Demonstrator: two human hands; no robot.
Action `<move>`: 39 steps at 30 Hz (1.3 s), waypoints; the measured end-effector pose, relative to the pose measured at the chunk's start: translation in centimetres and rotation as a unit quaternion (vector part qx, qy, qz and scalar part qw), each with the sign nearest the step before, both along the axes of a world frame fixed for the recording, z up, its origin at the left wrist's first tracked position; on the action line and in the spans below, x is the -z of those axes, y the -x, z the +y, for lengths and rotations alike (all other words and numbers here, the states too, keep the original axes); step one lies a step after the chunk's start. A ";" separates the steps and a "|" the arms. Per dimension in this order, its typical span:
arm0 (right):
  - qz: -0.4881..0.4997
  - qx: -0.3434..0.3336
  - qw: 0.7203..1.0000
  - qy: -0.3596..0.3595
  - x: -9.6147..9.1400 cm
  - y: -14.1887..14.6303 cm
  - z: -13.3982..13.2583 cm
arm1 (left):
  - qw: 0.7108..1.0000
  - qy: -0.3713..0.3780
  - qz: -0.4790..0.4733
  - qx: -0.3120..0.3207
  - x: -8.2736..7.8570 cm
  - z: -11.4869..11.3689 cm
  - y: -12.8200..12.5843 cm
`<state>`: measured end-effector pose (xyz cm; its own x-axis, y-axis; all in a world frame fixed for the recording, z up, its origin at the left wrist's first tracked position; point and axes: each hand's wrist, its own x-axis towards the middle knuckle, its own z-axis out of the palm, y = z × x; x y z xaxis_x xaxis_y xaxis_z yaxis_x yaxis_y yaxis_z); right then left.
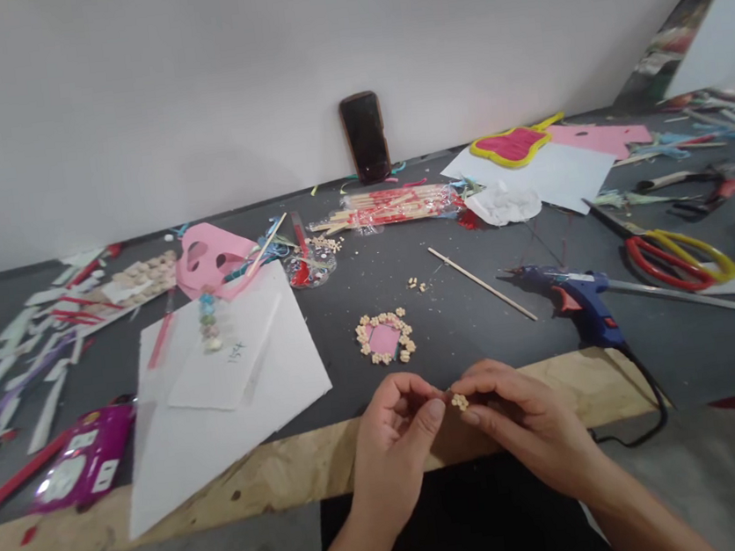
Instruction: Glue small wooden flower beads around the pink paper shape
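Paper (pixel 221 389) lies at the left. The left hand (pixel 392 436) curls its fingers shut, its thumb tip pressed against the beads (pixel 460 402). The right hand (pixel 524 426) pinches those beads over the table (pixel 297 474) edge, near the frame (pixel 384 338), with a glue gun (pixel 583 304) further right.

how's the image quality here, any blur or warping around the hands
Head view: soft even light, no harsh shadows; left hand, right hand and bead cluster at their fingertips look slightly soft; wide-angle stretch and more blur toward the edges, as on the paper strips.
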<state>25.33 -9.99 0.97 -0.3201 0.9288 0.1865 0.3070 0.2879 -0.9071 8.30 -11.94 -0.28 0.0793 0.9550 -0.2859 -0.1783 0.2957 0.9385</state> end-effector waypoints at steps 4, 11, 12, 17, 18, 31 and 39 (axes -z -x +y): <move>-0.011 -0.002 1.000 -0.017 0.1 -0.1 0.0 | 1.000 -0.011 0.015 -0.001 -0.2 -0.1 0.2; -0.149 0.051 0.982 -0.103 0.7 -2.0 1.6 | 0.986 -0.067 0.139 -0.064 -1.4 0.9 2.5; -0.172 0.059 0.976 -0.122 0.8 -2.4 2.1 | 0.980 -0.082 0.168 -0.064 -1.7 1.4 3.0; -0.258 0.095 0.939 -0.208 1.6 -3.4 4.2 | 0.916 -0.189 0.353 0.014 -4.1 4.9 4.6; -0.273 0.100 0.933 -0.214 1.7 -3.4 4.5 | 0.898 -0.212 0.383 0.038 -4.4 5.9 4.5; -0.350 0.104 0.912 -0.186 2.8 -4.2 5.2 | 0.705 -0.270 0.626 0.195 -1.5 16.7 0.0; -0.313 0.125 0.923 -0.184 2.3 -5.5 4.3 | 0.687 -0.264 0.647 0.199 -1.1 16.9 -0.7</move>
